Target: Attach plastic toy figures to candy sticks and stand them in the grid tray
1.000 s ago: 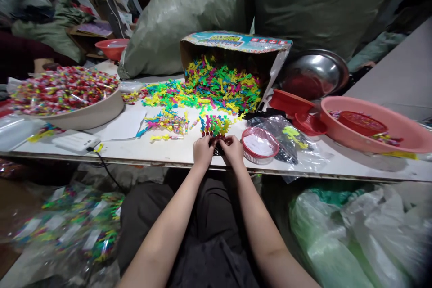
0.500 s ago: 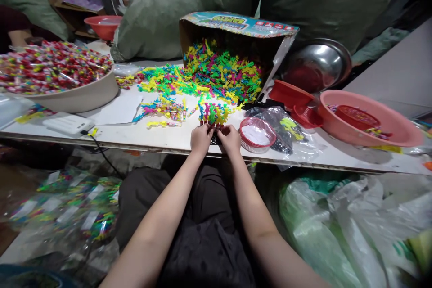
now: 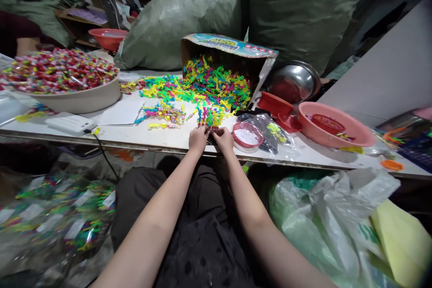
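Observation:
Near the front edge of the table, my left hand (image 3: pixel 197 140) and my right hand (image 3: pixel 223 139) face each other with fingertips drawn together. Just beyond them stands a cluster of small plastic figures (image 3: pixel 209 117) in blue, pink, green and yellow, with dark red bases at my fingers. Both hands are closed in a pinch; the tiny piece in each is hidden by the fingers. Part of a black perforated holder (image 3: pixel 212 141) shows between my hands. Left of them lie finished-looking candy-coloured tubes with figures (image 3: pixel 162 114) in a loose pile.
An open carton (image 3: pixel 229 47) spills figures across the table. A large tub (image 3: pixel 84 101) of wrapped pieces stands left, beside a white power bank (image 3: pixel 70 123). To the right are a red basket (image 3: pixel 248 141), plastic bags (image 3: pixel 286 146) and a pink basin (image 3: pixel 357 137). Big sacks (image 3: pixel 189 18) stand behind.
The camera view has tilted and swung right, bringing an orange ring and blue basket into sight. My hands stay at the cluster, with only slight finger movement.

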`<control>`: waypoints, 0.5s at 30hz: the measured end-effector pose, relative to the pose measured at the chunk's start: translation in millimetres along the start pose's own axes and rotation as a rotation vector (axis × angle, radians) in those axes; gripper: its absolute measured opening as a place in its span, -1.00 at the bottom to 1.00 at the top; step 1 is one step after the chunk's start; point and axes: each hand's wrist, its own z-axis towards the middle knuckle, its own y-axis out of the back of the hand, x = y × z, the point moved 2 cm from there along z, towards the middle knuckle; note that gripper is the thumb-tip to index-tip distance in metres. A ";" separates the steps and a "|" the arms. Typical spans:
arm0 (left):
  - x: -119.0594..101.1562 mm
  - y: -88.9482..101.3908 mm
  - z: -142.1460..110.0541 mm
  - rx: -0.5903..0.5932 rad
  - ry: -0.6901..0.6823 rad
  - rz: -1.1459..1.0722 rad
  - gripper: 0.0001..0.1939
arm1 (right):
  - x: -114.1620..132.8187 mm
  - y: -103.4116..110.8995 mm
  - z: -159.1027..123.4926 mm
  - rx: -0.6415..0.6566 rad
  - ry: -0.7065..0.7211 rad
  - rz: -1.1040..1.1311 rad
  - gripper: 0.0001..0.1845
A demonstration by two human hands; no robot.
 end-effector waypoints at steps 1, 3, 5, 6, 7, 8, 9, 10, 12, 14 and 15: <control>-0.2 0.0 -0.4 -0.005 0.006 -0.001 -0.81 | 0.3 0.0 -0.3 -0.004 0.004 0.000 -0.70; -0.9 0.3 -1.4 -0.016 0.020 -0.003 -0.81 | 1.3 0.7 -1.6 -0.025 0.018 -0.001 -0.67; -1.8 1.2 -2.4 -0.026 0.032 -0.004 -0.81 | 2.9 2.2 -3.6 -0.062 0.044 -0.008 -0.65; -2.3 1.7 -3.1 -0.030 0.037 -0.003 -0.81 | 3.7 3.0 -4.8 -0.081 0.060 -0.012 -0.66; -2.9 2.3 -3.8 -0.035 0.042 0.000 -0.81 | 4.4 3.6 -5.9 -0.095 0.078 -0.017 -0.67; -3.4 2.9 -4.5 -0.039 0.047 0.004 -0.81 | 4.8 3.9 -6.8 -0.103 0.094 -0.022 -0.69; -3.9 3.5 -5.3 -0.042 0.053 0.009 -0.80 | 4.9 3.9 -7.5 -0.105 0.108 -0.025 -0.72; -4.4 4.0 -6.1 -0.044 0.060 0.015 -0.80 | 4.7 3.6 -7.8 -0.102 0.119 -0.027 -0.74; -5.1 4.8 -7.4 -0.045 0.073 0.028 -0.81 | 3.3 2.4 -7.5 -0.088 0.130 -0.029 -0.78; -5.4 5.3 -8.3 -0.043 0.084 0.039 -0.82 | 1.3 0.9 -6.5 -0.073 0.131 -0.031 -0.80; -5.4 5.4 -8.4 -0.041 0.087 0.042 -0.82 | 0.3 0.2 -6.0 -0.063 0.130 -0.032 -0.81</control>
